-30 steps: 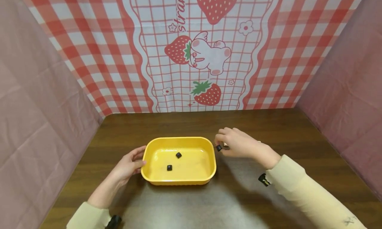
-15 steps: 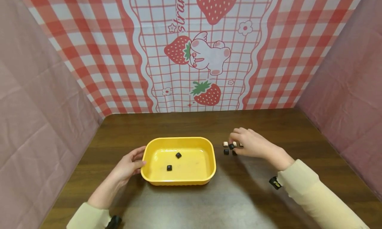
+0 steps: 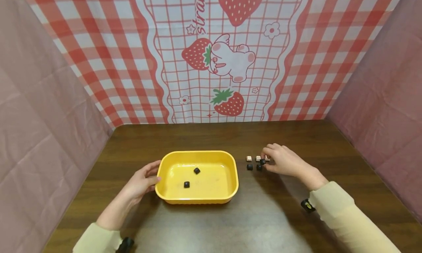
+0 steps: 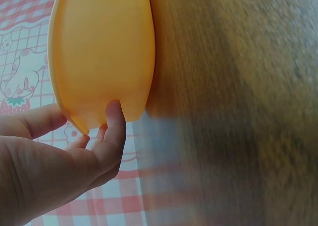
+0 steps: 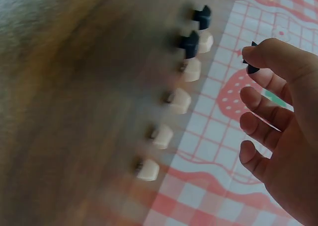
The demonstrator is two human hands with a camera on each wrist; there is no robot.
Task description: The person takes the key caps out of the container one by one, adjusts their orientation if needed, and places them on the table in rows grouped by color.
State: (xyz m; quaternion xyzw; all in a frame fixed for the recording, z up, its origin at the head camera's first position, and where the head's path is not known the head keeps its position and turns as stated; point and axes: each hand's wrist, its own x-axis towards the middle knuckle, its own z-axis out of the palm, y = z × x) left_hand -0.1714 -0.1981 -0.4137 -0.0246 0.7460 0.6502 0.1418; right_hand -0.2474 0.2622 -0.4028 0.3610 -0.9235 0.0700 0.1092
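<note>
In the head view, my left hand (image 3: 144, 181) holds the left end of a yellow plastic tub (image 3: 197, 201). The left wrist view shows fingers and thumb against the tub's end wall (image 4: 102, 52) and rim. Inside lie two black keycaps, one farther back (image 3: 196, 170) and one nearer (image 3: 187, 184). Right of the tub, my right hand (image 3: 284, 160) pinches another black keycap (image 5: 253, 67) between thumb and index finger, its other fingers loosely bent. Beside that hand, a row of white keycaps (image 3: 248, 158) has two black keycaps (image 3: 250, 167) in front of it.
Several white keycaps (image 5: 161, 136) line up in the right wrist view, partly hidden by my hand in the head view. The dark wooden table (image 3: 211, 227) ends at a red-and-white checked cloth (image 3: 122, 62) with strawberries. Pink fabric (image 3: 43, 136) hangs on both sides.
My right hand has moved right, from beside the tub's right end to the keycap rows, still pinching the black keycap and uncovering others on the table. My left hand stays on the tub.
</note>
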